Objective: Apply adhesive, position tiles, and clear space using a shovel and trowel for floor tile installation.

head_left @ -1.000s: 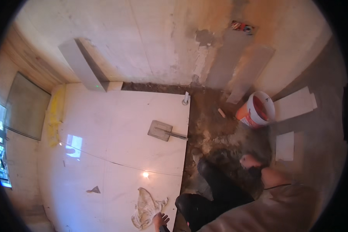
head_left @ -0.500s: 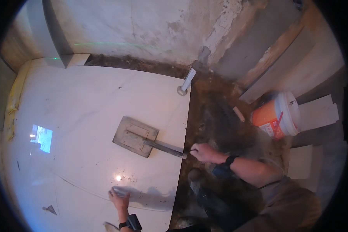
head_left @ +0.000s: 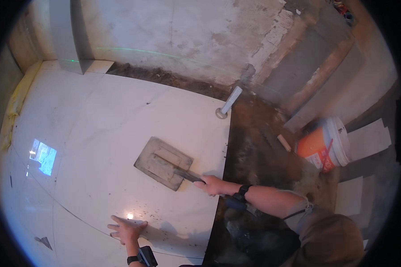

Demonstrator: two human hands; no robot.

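Observation:
A flat, grey, roughly square paddle [head_left: 162, 162] lies on a large, glossy white floor tile [head_left: 93, 133], its handle slanting toward me. My right hand [head_left: 210, 185] is wrapped round the end of that handle, close to the tile's right edge. Lower left, my left hand [head_left: 127, 230] rests on or just above the tile, fingers spread and holding nothing. Dark crumbs lie on the surface beside it. At the tile's far right corner stands a white graduated strip on a round base [head_left: 229, 103].
Right of the tile runs lower brown, wet-looking ground [head_left: 258, 142], with a small tan block [head_left: 284, 143] on it. Beyond are an orange-and-white bucket [head_left: 323, 144] and pale tile pieces [head_left: 370, 140]. A green line crosses the far wall [head_left: 173, 26]. Yellow sheeting [head_left: 20, 98] edges the left.
My right hand has gone from beside the handle's end to a grip round it. My left hand's fingers have spread wider. The whole view has shifted slightly.

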